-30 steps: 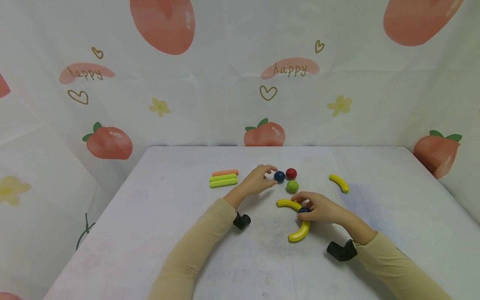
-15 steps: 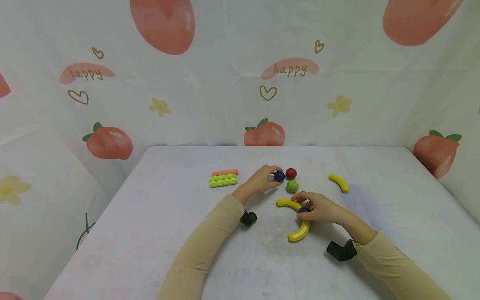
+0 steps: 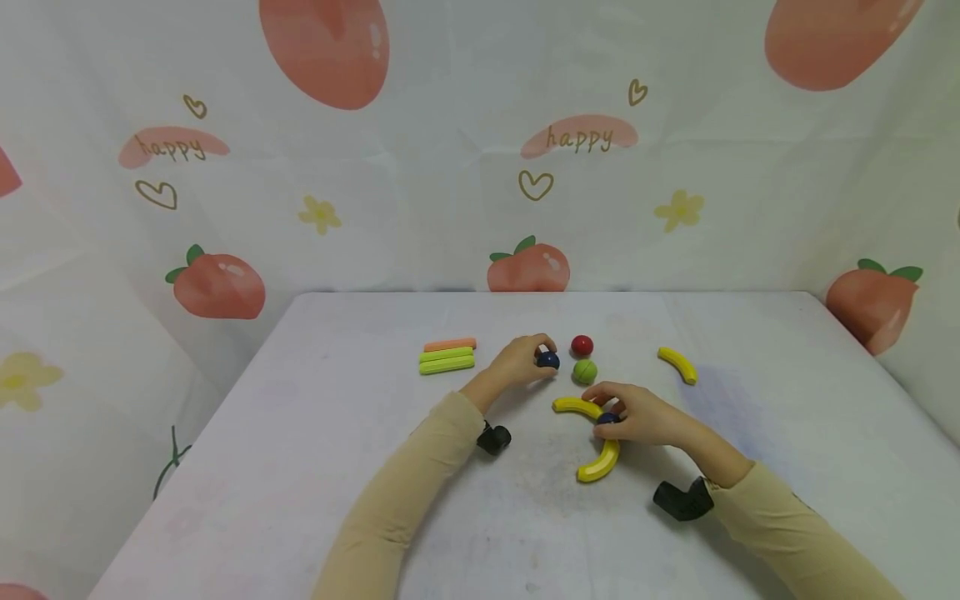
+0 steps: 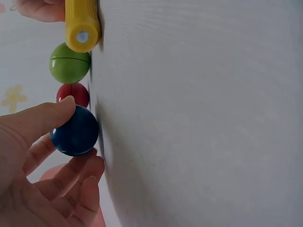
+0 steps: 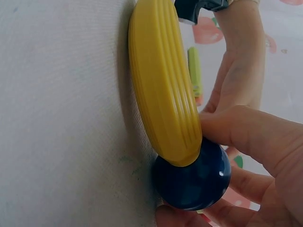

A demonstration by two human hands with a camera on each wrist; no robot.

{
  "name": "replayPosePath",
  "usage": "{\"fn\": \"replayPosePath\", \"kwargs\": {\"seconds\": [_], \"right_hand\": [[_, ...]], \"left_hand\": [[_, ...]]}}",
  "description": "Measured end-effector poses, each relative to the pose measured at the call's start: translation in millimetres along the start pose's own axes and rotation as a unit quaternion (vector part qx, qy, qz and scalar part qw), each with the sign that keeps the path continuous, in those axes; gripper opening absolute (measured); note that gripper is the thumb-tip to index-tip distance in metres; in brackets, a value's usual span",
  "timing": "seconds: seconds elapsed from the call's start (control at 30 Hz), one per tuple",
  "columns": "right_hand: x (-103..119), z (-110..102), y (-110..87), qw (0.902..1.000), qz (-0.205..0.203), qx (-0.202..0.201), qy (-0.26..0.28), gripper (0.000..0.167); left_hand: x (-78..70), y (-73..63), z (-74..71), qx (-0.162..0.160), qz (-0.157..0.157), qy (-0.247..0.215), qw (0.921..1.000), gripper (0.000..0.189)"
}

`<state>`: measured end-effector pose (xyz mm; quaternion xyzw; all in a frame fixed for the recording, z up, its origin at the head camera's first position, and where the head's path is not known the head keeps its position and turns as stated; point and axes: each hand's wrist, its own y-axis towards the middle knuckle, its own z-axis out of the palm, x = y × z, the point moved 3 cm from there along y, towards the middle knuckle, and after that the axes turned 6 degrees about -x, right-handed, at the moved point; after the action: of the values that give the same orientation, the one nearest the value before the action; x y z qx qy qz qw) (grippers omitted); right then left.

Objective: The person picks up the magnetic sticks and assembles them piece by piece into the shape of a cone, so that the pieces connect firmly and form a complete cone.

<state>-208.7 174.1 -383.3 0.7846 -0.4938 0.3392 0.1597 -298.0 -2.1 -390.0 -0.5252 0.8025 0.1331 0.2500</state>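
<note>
Closest in: tan L sleeve (image 3: 405,492) & R sleeve (image 3: 802,533), L cam (image 3: 494,438) & R cam (image 3: 684,502) by the wrists, all over pale desk (image 3: 300,500). Next out, near banana (image 3: 597,466), yellow, curved, upper end partly behind R hand (image 3: 641,413).

R fingers: curled round near blue ball (image 3: 608,419), thumb on near side. Ball at the bend betw. near banana & mid banana (image 3: 576,406). In R wrist view, a banana end touching the ball or just overlapping it; can't tell which.

Bit further, L hand (image 3: 519,361): fingers & thumb pinching far blue ball (image 3: 548,360). On desk or slightly raised? Can't tell.

Step in hand, as judged: grasping far blue ball w/ L while steadying near blue ball w/ R. For next move, prob. needed: firm L pinch, small lift, slow carry; light R hold, so as not to roll near ball or knock bananas.

In the way: green ball (image 3: 585,372) just R of far blue ball, mid banana betw. the two hands. Red ball (image 3: 582,345) just behind green, less of a snag.

Off to L, well clear of R hand: two green sticks (image 3: 446,365), orange stick (image 3: 450,345) behind, side by side. Far R, lone banana (image 3: 678,366), well apart. At back: fruit-print backdrop (image 3: 420,167).
</note>
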Motion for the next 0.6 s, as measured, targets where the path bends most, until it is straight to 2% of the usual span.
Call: {"fn": "replayPosePath", "kwargs": {"seconds": [0.27,0.5,0.6], "right_hand": [[0,2,3.6,0.9997,0.003,-0.019,-0.016,0.042],[3,5,7.3,0.9978,0.037,-0.047,-0.028,0.031],[5,7,8.5,0.9970,0.037,-0.060,-0.033,0.025]], "left_hand": [[14.4,-18.9,-5.5,0.032,0.000,-0.071,0.9970,0.035],[17.1,-40.4,-9.3,0.071,0.025,-0.088,0.9933,0.034],[17.6,-49.1,-8.2,0.086,0.029,-0.093,0.9915,0.034]]}}
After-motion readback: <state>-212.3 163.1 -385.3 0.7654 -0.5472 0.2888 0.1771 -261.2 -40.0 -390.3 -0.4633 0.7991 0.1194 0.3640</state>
